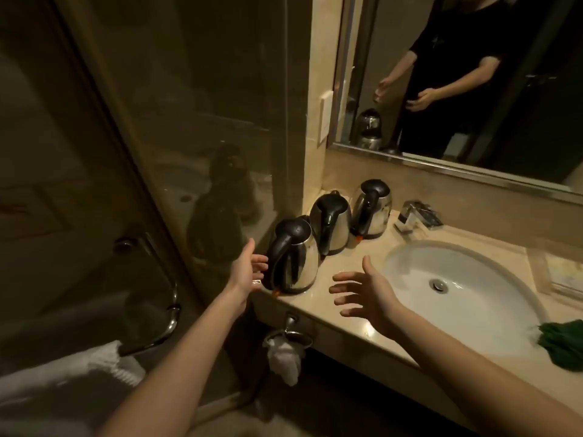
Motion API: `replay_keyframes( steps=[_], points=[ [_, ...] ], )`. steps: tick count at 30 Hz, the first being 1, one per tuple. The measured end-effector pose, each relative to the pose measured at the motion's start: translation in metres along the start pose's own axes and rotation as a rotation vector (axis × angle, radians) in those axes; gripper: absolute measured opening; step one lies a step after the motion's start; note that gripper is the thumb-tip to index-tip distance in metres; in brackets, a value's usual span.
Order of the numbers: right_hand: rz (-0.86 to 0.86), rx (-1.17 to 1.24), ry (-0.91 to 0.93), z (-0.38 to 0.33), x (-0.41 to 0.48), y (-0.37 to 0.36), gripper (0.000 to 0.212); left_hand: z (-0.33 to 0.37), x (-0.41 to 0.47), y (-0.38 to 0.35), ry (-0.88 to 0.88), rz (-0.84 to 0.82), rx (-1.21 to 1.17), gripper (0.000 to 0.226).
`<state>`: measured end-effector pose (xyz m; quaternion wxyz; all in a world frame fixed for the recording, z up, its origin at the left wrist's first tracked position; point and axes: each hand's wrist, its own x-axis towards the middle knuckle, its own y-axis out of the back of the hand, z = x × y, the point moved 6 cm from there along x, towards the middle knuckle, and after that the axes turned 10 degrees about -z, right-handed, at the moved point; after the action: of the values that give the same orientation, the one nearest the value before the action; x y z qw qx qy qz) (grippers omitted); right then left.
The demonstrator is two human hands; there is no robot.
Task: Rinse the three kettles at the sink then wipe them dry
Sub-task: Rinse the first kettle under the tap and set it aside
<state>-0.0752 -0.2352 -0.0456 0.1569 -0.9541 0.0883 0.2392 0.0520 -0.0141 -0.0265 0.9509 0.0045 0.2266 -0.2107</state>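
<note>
Three steel kettles with black lids and handles stand in a row on the beige counter, left of the sink [407,266]. The near kettle [303,263] is at the counter's front left corner, the middle kettle [336,228] behind it, the far kettle [377,212] by the tap [416,216]. My left hand [249,269] is open, fingers apart, just left of the near kettle's handle, close to it. My right hand [362,291] is open above the counter, to the right of that kettle and apart from it. A green cloth [564,345] lies at the sink's right front rim.
A glass shower wall [189,152] rises right behind the kettles on the left. A mirror [473,74] hangs above the counter. A towel ring with a white cloth [284,354] hangs under the counter's front edge. White towels [79,373] lie at lower left.
</note>
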Motion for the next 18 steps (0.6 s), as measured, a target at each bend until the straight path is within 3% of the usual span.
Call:
replay_keyframes(
  steps=[5, 14, 18],
  points=[
    [0.005, -0.132, -0.062, -0.012, 0.046, 0.014, 0.068, 0.008, 0.047, 0.005, 0.074, 0.121, 0.095, 0.059],
    [-0.047, -0.244, -0.144, -0.043, 0.117, 0.029, 0.064, -0.013, 0.127, -0.002, 0.315, 0.241, 0.379, 0.106],
    [-0.062, -0.263, -0.186, -0.045, 0.135, 0.031, 0.071, -0.024, 0.128, -0.006, 0.304, 0.205, 0.333, 0.112]
  ],
)
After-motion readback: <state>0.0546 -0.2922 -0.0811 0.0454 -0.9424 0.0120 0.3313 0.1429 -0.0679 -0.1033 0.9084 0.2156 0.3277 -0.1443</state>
